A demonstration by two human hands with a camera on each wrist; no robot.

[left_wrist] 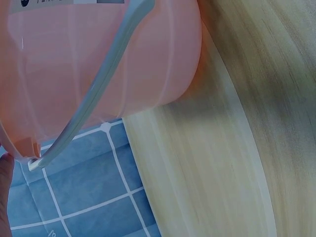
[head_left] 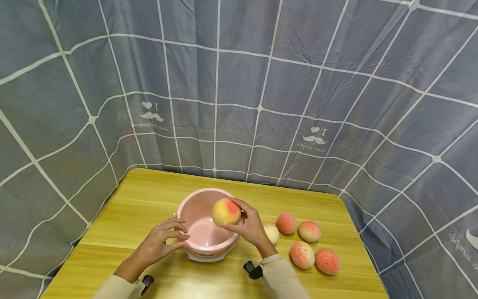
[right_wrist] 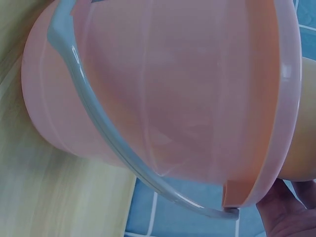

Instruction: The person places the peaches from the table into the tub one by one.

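A pink bucket (head_left: 207,248) stands upright on the table, its pale pink inner floor showing. My left hand (head_left: 160,241) is at the bucket's left rim, fingers bent over the edge and thumb beside it. In the left wrist view only a bit of that hand (left_wrist: 5,190) shows, by the rim. Over the bucket's right side, my right hand (head_left: 251,224) holds a yellow and red peach (head_left: 225,212) between thumb and fingers. The right wrist view shows part of the peach (right_wrist: 305,128) beyond the rim. A grey handle (right_wrist: 106,121) hangs down the bucket's outside.
Several more peaches lie on the table right of the bucket, among them a pale one (head_left: 271,234) partly behind my right forearm and a red one (head_left: 327,261) farthest right. The wooden table (head_left: 149,195) is enclosed by a grey checked curtain (head_left: 239,83).
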